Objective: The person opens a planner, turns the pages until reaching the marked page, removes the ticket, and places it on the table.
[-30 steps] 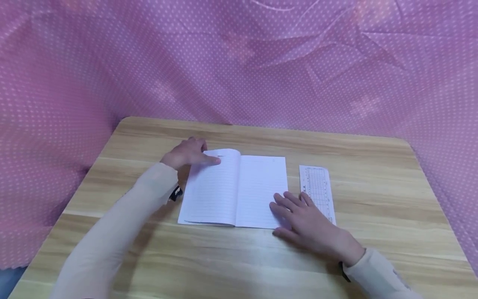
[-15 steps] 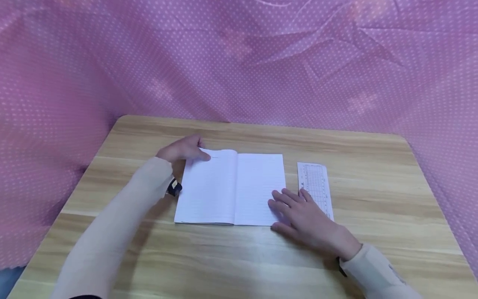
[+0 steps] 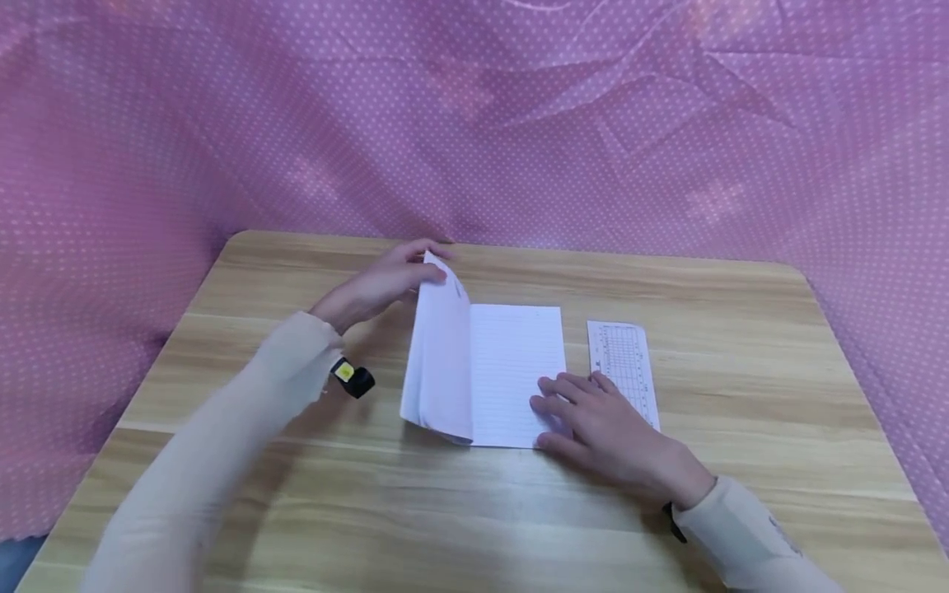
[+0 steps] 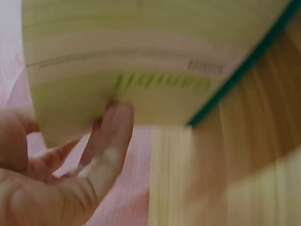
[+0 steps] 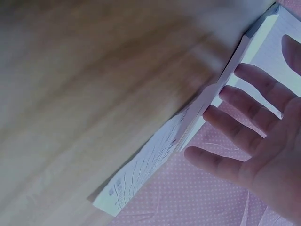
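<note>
An open notebook [image 3: 516, 362] with lined white pages lies in the middle of the table. My left hand [image 3: 385, 280] pinches its left half near the top outer corner, thumb on the page side and fingers behind. That half stands raised and tilted over the spine. In the left wrist view, the outer cover [image 4: 155, 84] shows green lettering and a dark green edge, blurred, with the fingers of the left hand [image 4: 70, 183] against it. My right hand [image 3: 608, 428] rests with spread fingers on the lower right edge of the right page. The right wrist view shows its fingers [image 5: 235, 127] extended.
A white card [image 3: 626, 362] printed with a grid table lies right of the notebook, its lower part covered by the right hand. The wooden table [image 3: 445, 527] has a pink dotted cloth [image 3: 474, 123] hanging behind and at both sides.
The notebook's left half lay flat and now stands raised. My left hand has lifted it up and to the right. The right hand has stayed in nearly the same place.
</note>
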`<state>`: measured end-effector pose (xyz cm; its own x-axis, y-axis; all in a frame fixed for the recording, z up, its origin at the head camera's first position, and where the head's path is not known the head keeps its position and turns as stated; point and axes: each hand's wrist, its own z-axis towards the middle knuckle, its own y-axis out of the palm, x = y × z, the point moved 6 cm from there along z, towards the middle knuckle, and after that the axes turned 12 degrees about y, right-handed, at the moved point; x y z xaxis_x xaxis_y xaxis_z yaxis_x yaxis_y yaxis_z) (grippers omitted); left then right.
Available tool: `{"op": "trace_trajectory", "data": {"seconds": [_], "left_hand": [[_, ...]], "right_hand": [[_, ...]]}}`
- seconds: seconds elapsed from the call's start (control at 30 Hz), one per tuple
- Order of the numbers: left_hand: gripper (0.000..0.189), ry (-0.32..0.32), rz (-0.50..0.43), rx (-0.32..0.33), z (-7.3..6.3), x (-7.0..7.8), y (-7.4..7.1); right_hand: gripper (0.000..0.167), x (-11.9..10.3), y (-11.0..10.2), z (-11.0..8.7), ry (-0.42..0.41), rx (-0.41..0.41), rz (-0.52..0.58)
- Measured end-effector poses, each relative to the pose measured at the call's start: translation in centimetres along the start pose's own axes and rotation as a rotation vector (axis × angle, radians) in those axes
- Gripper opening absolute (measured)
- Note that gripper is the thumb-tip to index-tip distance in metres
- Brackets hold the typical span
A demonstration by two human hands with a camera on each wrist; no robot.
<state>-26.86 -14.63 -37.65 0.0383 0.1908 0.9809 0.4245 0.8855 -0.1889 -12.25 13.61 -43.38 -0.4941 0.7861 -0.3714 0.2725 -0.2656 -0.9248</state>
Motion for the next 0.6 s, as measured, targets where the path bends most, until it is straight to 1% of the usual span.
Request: {"op": "trace_trajectory", "data": {"seconds": [0.17,0.2,0.27,0.33,0.37,0.43,0.5,0.57,0.6], "left_hand": [[0.016,0.015,-0.111,0.082,1.8,0.0,3.1],[0.014,0.023,-0.138,0.087,2.2,-0.1,3.7],[0.024,0.038,-0.206,0.091,3.2,-0.3,4.8],[0.038,0.049,-0.267,0.072,3.9,-0.7,5.8],[0.044,0.051,-0.281,0.059,4.3,-0.9,6.3],[0.050,0.042,-0.284,0.035,4.8,-1.4,7.3],[0.048,0.024,-0.241,0.008,5.3,-1.9,8.4],[0.044,0.003,-0.178,-0.020,5.9,-2.4,9.6],[0.042,-0.004,-0.152,-0.035,6.2,-2.6,10.2]], "right_hand": [[0.054,0.1,0.1,0.0,-0.006,0.000,0.011],[0.054,0.1,0.1,0.1,-0.006,-0.001,0.014],[0.054,0.1,0.2,0.1,-0.007,-0.006,0.019],[0.055,0.1,0.2,0.2,-0.014,-0.016,0.022],[0.056,0.2,0.2,0.2,-0.019,-0.024,0.025],[0.056,0.3,-0.1,0.1,-0.040,-0.043,0.034],[0.050,0.7,-0.7,-0.2,-0.055,-0.048,0.056],[0.043,1.2,-1.7,-0.4,-0.036,-0.032,0.096],[0.039,1.6,-2.3,-0.5,-0.004,-0.009,0.120]]}}
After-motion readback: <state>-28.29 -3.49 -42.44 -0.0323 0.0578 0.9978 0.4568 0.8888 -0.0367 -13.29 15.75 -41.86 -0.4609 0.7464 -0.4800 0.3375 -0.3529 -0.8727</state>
